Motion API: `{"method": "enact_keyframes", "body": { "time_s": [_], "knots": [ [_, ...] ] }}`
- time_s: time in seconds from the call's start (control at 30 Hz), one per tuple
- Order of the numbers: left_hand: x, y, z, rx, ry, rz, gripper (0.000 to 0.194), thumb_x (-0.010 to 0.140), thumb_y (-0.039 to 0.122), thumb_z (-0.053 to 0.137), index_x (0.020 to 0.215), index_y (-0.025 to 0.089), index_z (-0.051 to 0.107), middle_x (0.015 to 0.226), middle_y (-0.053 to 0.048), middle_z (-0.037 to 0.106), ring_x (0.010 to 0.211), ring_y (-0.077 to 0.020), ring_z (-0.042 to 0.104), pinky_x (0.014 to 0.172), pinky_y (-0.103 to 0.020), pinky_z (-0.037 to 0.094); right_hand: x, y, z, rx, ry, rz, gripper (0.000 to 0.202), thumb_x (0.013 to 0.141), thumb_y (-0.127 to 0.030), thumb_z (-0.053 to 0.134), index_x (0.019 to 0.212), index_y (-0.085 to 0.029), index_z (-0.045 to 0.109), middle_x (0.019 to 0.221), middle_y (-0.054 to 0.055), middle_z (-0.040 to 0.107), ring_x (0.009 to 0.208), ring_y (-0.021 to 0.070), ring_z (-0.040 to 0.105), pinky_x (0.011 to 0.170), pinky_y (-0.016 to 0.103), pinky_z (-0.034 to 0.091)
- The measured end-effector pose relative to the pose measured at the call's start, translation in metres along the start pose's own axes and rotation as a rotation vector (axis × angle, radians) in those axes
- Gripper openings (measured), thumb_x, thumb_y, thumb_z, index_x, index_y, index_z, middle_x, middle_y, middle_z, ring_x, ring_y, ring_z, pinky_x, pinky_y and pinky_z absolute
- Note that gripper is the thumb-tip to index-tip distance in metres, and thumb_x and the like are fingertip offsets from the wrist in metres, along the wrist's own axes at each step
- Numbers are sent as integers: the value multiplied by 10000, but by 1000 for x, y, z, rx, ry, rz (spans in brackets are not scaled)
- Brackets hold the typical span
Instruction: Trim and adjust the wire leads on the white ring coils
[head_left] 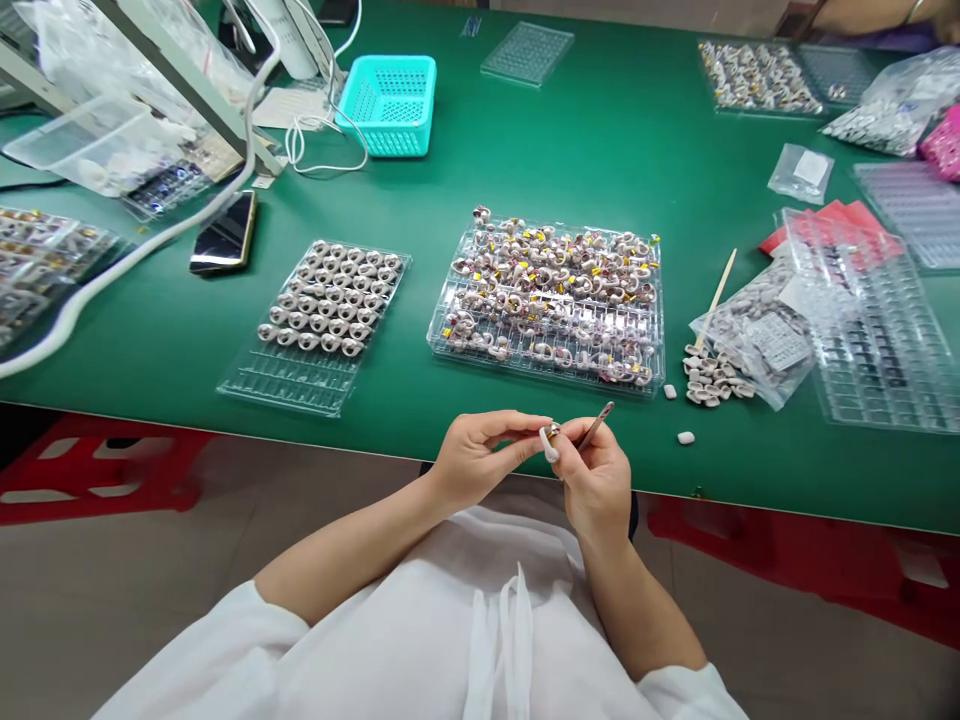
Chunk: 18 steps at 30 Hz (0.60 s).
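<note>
Both hands meet near the table's front edge around a small white part with a metallic top. My left hand pinches it from the left with fingertips. On its other side, my right hand grips the part too and holds a thin brown metal tool that points up to the right. Beyond the hands stands a clear tray full of small white and yellow-marked pieces. A second clear tray to the left bears rows of white ring-shaped pieces.
A pile of white pieces, a wooden stick and plastic bags lie right. Empty clear trays overlap red sheets. Back left are a turquoise basket, phone and white cable. A person's arm shows far right.
</note>
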<state>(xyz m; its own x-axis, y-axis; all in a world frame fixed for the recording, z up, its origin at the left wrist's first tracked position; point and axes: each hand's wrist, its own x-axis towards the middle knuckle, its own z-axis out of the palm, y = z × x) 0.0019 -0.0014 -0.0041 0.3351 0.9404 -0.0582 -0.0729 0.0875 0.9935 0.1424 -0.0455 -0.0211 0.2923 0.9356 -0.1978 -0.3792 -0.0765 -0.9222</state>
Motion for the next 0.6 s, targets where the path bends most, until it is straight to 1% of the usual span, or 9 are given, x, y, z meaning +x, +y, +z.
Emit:
{"method": "enact_keyframes", "body": {
  "time_s": [0.07,0.13,0.2,0.27,0.37,0.43,0.5,0.6],
  "knots": [
    [0,2,3,-74,8,-61,192,764,243,813,938,161,807,918,-87,807,829,-193,753,779,-267,612,-1,-1,0,-6,0,-36,178,807,-266,753,800,-211,584,701,-45,591,547,72,476,509,203,401],
    [1,6,5,-158,8,-129,195,739,251,833,906,153,802,867,-75,804,790,-180,749,750,-254,612,-3,-1,-1,-38,-9,-95,164,821,-254,742,834,-226,580,721,-51,584,557,74,483,512,202,411],
    [2,10,7,-237,-3,-204,200,721,266,847,871,145,795,803,-61,793,731,-161,732,703,-239,604,-4,-3,-3,-119,-30,-198,114,851,-225,710,880,-241,600,742,-46,584,594,88,517,529,210,432],
    [4,14,7,-287,-17,-272,208,709,275,855,849,138,788,765,-49,779,677,-134,701,661,-219,585,-6,-5,-8,-269,-72,-348,103,880,-180,670,946,-256,648,796,-20,613,670,112,573,562,227,460],
    [4,15,7,-307,-10,-332,196,710,266,853,835,132,784,749,-38,763,617,-92,642,610,-184,543,-6,-7,-18,-534,-134,-601,281,885,-118,647,1086,-306,704,886,18,664,748,142,628,587,253,496],
    [4,14,7,-315,6,-351,189,713,260,848,832,131,781,757,-39,760,599,-82,621,592,-179,527,-5,-6,-25,-664,-145,-716,378,878,-111,654,1165,-352,705,879,22,678,734,153,643,594,276,522],
    [2,13,8,-311,15,-361,200,715,270,844,839,128,777,770,-47,761,590,-85,615,583,-190,526,-5,-2,-32,-732,-161,-754,409,885,-127,648,1206,-376,699,863,27,682,687,154,642,590,296,539],
    [1,14,8,-264,16,-367,243,714,304,838,856,119,771,784,-66,764,586,-100,623,585,-217,541,-5,3,-39,-753,-191,-755,412,888,-141,644,1219,-380,698,858,35,680,638,149,623,573,310,544]
  ]
}}
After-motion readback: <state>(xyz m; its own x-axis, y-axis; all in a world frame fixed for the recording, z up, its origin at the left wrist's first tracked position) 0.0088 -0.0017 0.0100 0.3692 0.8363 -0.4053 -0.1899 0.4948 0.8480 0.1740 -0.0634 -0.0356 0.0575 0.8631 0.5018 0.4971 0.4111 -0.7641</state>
